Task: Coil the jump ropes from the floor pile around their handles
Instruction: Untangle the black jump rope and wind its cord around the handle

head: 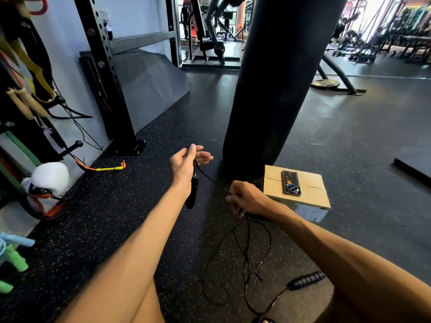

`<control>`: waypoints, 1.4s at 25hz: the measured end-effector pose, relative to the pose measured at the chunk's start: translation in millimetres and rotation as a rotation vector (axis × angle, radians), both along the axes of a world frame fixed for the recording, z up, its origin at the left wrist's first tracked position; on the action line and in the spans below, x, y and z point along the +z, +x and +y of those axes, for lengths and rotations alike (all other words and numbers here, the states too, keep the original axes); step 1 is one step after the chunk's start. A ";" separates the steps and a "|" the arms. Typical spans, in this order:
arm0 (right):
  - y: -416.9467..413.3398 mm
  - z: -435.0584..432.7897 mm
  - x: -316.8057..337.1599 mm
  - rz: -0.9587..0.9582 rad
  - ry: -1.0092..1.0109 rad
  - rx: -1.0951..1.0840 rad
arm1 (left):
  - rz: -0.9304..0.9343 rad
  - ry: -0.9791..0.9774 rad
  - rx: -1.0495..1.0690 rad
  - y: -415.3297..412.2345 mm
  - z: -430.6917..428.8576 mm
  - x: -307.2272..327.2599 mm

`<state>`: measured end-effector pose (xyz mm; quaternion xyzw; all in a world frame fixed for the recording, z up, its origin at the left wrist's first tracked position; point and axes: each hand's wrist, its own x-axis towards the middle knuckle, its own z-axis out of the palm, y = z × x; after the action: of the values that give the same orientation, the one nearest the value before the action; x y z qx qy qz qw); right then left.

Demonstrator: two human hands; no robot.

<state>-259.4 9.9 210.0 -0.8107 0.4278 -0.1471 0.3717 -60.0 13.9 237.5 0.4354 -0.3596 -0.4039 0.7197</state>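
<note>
A black jump rope runs between my hands. My left hand [186, 163] pinches the cord near its top, and one black handle [192, 192] hangs straight down below the wrist. The thin cord [211, 179] stretches tight to my right hand [247, 199], whose fingers are curled round it. Below that hand the rest of the cord [247, 255] lies in loose tangled loops on the speckled floor. The second black ribbed handle [306, 279] lies on the floor at the lower right.
A hanging black punching bag [275, 85] is just beyond my hands. A cardboard box [310, 194] with a phone [290, 183] on it sits to the right. At left are a rack post [109, 89], a white boxing glove [50, 178], an orange-yellow rope [109, 168], and bands.
</note>
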 end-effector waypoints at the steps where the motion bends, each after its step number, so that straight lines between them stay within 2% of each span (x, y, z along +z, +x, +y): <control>1: 0.3 -0.9 2.6 -0.001 -0.105 0.024 | -0.101 0.008 0.033 0.8 -1.1 -4.0; 4: 3.6 1.2 12.9 -0.042 -0.413 0.101 | -0.342 0.047 0.031 -0.7 -0.5 -12.4; 6: 6.9 2.2 20.7 -0.093 -0.549 0.106 | -0.445 0.085 -0.019 -2.5 1.1 -15.5; 12: 8.7 -0.3 34.9 -0.221 -0.652 0.029 | -0.652 0.258 -0.357 -7.4 14.8 -12.4; 14: 8.8 -3.5 37.5 -0.242 -0.641 -0.037 | -0.573 0.299 -0.498 -9.9 18.2 -11.8; 19: 2.9 -16.7 35.0 -0.320 -0.499 -0.208 | -0.167 0.270 -0.781 -9.1 19.4 -2.2; 22: 2.5 -23.7 27.7 -0.359 -0.346 -0.239 | 0.031 0.220 -0.821 -13.9 20.8 5.5; 26: -1.9 -25.8 11.6 -0.267 -0.121 -0.255 | 0.355 0.109 -0.674 -18.3 19.5 17.6; 29: -5.9 -17.6 6.4 -0.098 -0.016 -0.205 | 0.479 0.038 -0.490 -15.7 13.5 22.6; 32: -0.3 -10.1 1.6 -0.002 -0.020 -0.124 | 0.477 0.009 -0.307 -14.9 7.8 20.1; 35: 8.0 -5.1 -1.3 0.035 -0.144 -0.031 | 0.310 -0.004 -0.115 -16.5 3.5 15.0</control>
<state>-251.4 4.8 208.7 -0.8310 0.4351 -0.1692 0.3024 -76.6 17.4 252.5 0.3451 -0.2695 -0.5061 0.7431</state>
